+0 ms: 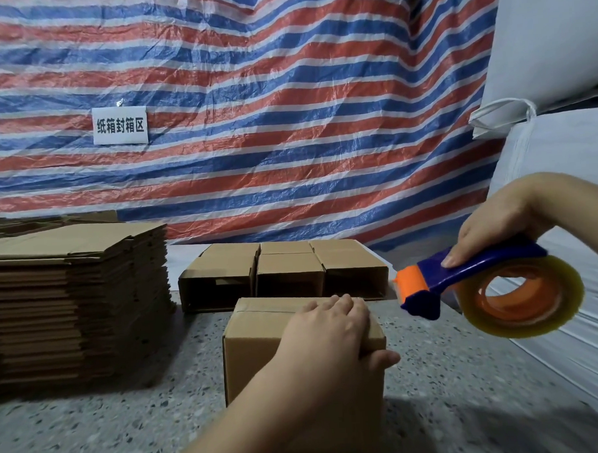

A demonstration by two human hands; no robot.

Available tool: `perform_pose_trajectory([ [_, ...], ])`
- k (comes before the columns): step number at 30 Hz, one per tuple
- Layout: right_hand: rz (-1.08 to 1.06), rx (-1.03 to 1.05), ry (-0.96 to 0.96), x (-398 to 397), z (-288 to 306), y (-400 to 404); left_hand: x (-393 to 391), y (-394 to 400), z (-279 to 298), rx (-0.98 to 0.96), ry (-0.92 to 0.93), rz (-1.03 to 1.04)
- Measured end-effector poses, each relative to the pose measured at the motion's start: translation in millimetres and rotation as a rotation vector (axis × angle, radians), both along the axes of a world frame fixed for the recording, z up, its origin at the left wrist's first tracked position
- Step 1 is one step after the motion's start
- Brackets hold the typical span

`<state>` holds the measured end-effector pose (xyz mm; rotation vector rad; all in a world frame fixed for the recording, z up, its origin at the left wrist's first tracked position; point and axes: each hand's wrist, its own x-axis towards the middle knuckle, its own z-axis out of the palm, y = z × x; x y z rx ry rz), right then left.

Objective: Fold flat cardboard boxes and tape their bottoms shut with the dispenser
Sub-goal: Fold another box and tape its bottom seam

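Head view of a packing station on a speckled grey table. A folded cardboard box stands at centre with its closed flaps facing up, the seam between them visible along the far edge. The left hand lies palm-down across the top right of this box, fingers fairly straight over the flaps and thumb hooked over the near right corner (a pressing hold, not a clench). The right hand grasps the blue handle of the tape dispenser, fingers curled round it, thumb lying along the handle; the dispenser hangs in the air to the right of the box and apart from it, its orange head pointing left and its yellowish tape roll toward the right. Behind the box, three assembled boxes lie on their sides in a touching row, open ends toward the camera. At left rises a tall stack of flat cardboard blanks. A red, white and blue striped tarpaulin forms the backdrop, bearing a white printed label.
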<state>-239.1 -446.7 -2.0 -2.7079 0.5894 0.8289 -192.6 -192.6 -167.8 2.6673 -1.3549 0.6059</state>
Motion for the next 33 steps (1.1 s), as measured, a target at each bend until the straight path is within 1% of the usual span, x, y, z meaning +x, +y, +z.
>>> perform_pose_trajectory([
  [2,0.019,-0.087,0.056,6,-10,14,0,0,-1,-0.015,-0.014,-0.010],
  [5,0.011,-0.191,0.060,21,-27,32,1,1,-2,-0.017,-0.027,-0.020],
  [6,0.017,-0.274,0.072,26,-33,36,1,0,-2,-0.014,-0.029,-0.020],
  [8,0.055,-0.511,0.158,33,-53,41,1,0,-2,-0.008,-0.030,-0.015],
  [9,0.067,-0.589,0.188,33,-67,40,1,0,-1,-0.002,-0.033,-0.010],
  [11,0.047,-0.568,0.137,33,-98,30,1,0,-1,0.000,-0.047,-0.004],
  [13,0.074,-0.546,-0.025,32,-121,14,0,0,-1,-0.006,-0.053,-0.001],
  [16,0.126,-0.587,-0.278,35,-153,1,-1,-1,-2,0.002,-0.049,0.002],
  [19,0.077,-0.581,-0.510,41,-187,1,2,0,-2,-0.004,-0.055,-0.002],
  [21,0.046,-0.588,-0.632,44,-206,2,2,0,-3,-0.012,-0.057,-0.006],
  [25,0.016,-0.524,-0.716,46,-242,10,3,0,-4,-0.001,-0.040,-0.005],
  [28,0.009,-0.569,-0.774,44,-255,11,4,0,-6,-0.017,-0.032,-0.009],
  [33,-0.058,-0.600,-0.669,43,-248,21,4,0,-7,-0.017,-0.026,-0.015],
])
